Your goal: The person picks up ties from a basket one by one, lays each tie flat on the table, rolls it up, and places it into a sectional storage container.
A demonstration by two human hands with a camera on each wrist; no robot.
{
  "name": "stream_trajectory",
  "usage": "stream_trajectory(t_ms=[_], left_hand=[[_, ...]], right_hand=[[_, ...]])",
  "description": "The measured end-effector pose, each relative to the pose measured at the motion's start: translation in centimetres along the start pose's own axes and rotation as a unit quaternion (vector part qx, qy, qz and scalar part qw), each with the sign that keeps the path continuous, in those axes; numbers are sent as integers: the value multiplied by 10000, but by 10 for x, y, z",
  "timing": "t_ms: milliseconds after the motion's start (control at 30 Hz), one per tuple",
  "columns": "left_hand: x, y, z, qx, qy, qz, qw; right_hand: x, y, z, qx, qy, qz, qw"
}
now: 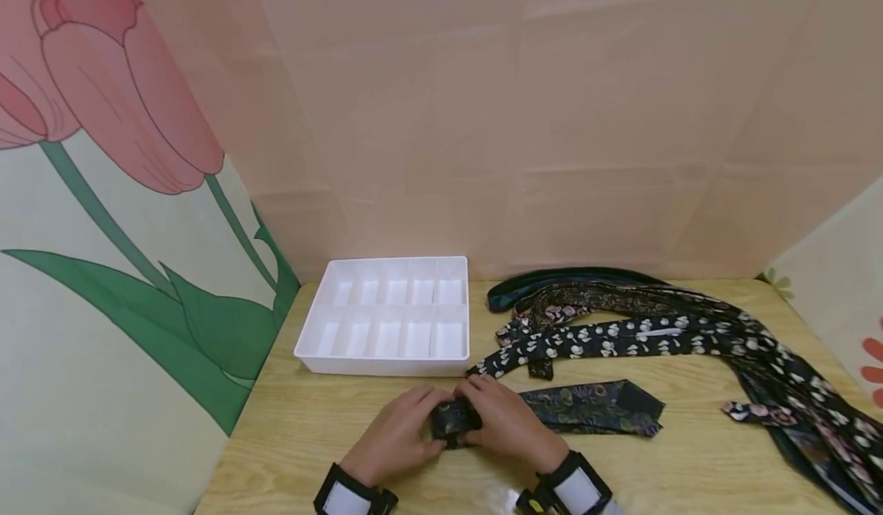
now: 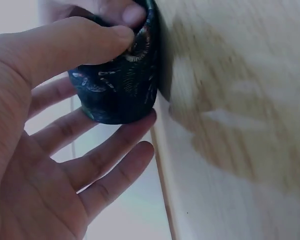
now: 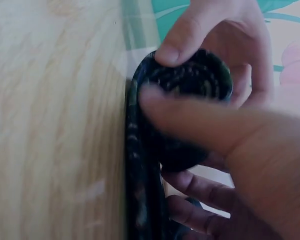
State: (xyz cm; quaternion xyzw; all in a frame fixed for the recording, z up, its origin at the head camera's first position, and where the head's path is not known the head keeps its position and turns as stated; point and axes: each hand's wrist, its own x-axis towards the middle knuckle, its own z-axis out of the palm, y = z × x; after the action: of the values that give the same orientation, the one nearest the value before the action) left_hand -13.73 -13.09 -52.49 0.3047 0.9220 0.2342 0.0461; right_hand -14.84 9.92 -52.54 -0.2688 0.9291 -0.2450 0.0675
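A dark necktie with a floral pattern is partly wound into a thick roll (image 1: 451, 419), its wide flat end (image 1: 593, 408) stretching right along the table. My left hand (image 1: 396, 438) grips the roll from the left, thumb on its near side and fingers round the far side. From the right, my right hand (image 1: 507, 421) holds the same roll between thumb and fingers. In the right wrist view, the coiled layers (image 3: 190, 85) show edge-on, with the unrolled strip (image 3: 135, 195) running along the tabletop. The left wrist view shows the roll's patterned outer face (image 2: 122, 90).
A white divided tray (image 1: 386, 365) with two rows of compartments stands behind my hands. Several long dark neckties (image 1: 621, 339), some with white flowers, lie heaped across the back and right of the wooden table (image 1: 276, 454). A pinkish backdrop (image 1: 483, 116) hangs behind.
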Motion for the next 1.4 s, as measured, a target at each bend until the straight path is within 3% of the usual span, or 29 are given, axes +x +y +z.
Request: stream_trajectory(t_ms=[167,400,633,800,1033,1267,1400], left_hand=[[0,-1,0,144,75,98,9998],[2,4,0,587,221,368,9974],[6,8,4,178,287,523,9981],[7,9,3,307,364,608,9970],[10,10,5,140,174,596,9980],[11,12,5,366,321,726,9962],[10,14,6,525,321,772,9951]], right_hand=[[-4,5,1,-176,-83,-81,9998],[-7,5,3,-50,122,-168,9998],[-9,7,6,-137,252,-66,9996],[-12,7,3,75,354,-106,9993],[-18,8,3,-57,398,53,9992],[-21,8,1,378,351,145,9986],[-22,7,0,257,259,289,9989]])
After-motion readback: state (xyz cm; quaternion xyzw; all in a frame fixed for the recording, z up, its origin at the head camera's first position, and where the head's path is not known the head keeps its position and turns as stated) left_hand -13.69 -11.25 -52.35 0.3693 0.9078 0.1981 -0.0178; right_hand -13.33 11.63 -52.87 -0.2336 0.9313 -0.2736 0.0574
